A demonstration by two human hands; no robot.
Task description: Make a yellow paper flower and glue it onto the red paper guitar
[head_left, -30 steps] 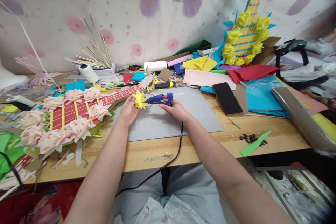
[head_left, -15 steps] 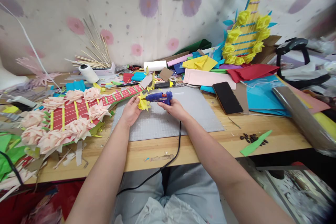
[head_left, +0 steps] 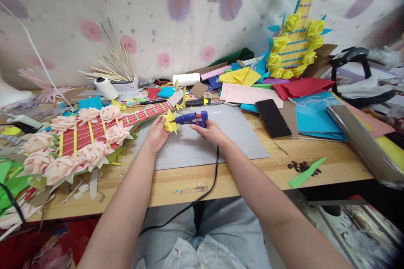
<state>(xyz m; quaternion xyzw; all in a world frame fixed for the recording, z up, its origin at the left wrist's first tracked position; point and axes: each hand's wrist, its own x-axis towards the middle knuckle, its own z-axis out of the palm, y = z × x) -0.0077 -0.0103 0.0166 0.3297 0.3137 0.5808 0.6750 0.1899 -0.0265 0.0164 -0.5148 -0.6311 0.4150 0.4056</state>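
Note:
My left hand (head_left: 158, 133) pinches a yellow paper flower (head_left: 171, 121) with pointed petals, its face turned to the right. In my right hand (head_left: 211, 130) is a blue hot glue gun (head_left: 191, 118), gripped by its handle. The gun's nozzle points left and meets the middle of the flower; whether it touches cannot be made out. A clear glue stick (head_left: 216, 112) juts from the gun's back end. Both hands are above the grey cutting mat (head_left: 243, 143). The black cord (head_left: 216, 168) hangs from the handle over the table edge.
Left lies a red paper guitar (head_left: 85, 136) edged with pink paper flowers. A yellow paper guitar (head_left: 295, 46) leans at the back right. A phone (head_left: 273, 118), dark beads (head_left: 295, 164) with a green paper strip (head_left: 306, 173), and coloured paper (head_left: 315, 115) are on the right.
The yellow flower has turned slightly in my left hand, so its petals show more fully. The glue gun has stayed almost in place at it.

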